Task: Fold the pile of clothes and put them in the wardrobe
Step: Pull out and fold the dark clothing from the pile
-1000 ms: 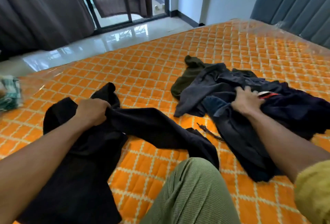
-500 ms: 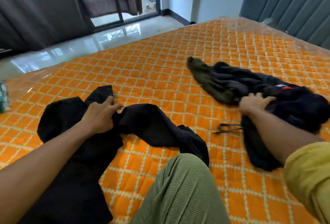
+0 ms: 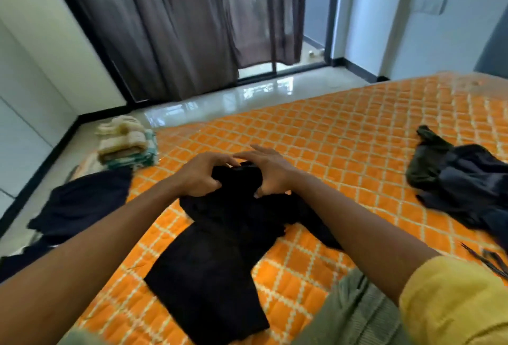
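Observation:
A black garment (image 3: pixel 220 248) lies spread on the orange quilted bed (image 3: pixel 343 138) in front of me. Both hands meet at its far end. My left hand (image 3: pixel 202 177) grips a bunched part of the black cloth, fingers curled over it. My right hand (image 3: pixel 268 174) holds the same bunch from the right, thumb tucked under and fingers partly extended above. A pile of dark clothes (image 3: pixel 461 182), with an olive piece on top, sits at the right of the bed, away from both hands.
A stack of folded cream and green cloth (image 3: pixel 126 143) rests at the bed's left corner. Another dark garment (image 3: pixel 82 204) hangs over the left edge. Beyond the bed lie a shiny floor, dark curtains (image 3: pixel 178 28) and a glass door. My green-trousered knee is at the bottom right.
My right hand left the dark pile and joined my left hand on the black garment. The view swung left and up, so the pile now sits at the far right.

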